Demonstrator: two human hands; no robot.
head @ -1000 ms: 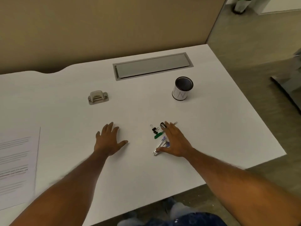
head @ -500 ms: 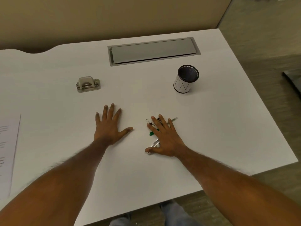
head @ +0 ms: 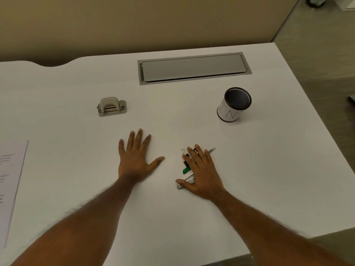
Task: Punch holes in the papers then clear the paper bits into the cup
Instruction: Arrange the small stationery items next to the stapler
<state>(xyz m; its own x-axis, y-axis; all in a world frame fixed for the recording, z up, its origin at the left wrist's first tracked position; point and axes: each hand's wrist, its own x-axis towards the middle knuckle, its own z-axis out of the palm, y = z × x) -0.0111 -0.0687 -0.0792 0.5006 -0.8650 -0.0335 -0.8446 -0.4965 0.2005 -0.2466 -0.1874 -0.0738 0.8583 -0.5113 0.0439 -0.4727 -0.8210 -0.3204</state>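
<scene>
A small grey hole punch (head: 111, 106) sits on the white desk (head: 172, 217), beyond my left hand. A sheet of printed paper (head: 10, 181) lies at the far left edge, partly cut off. A black mesh cup (head: 234, 105) with a white paper label stands at the right. My left hand (head: 137, 156) lies flat on the desk with fingers spread, holding nothing. My right hand (head: 201, 172) lies flat over a small pile of pens and binder clips (head: 186, 162), fingers spread, covering most of it.
A grey cable hatch (head: 194, 68) is set into the desk near its back edge. A beige partition wall stands behind the desk. The desk's right edge drops to the floor at right.
Both hands have stayed in place on the desk. The view has shifted, so the paper at left shows more than half a second ago.
</scene>
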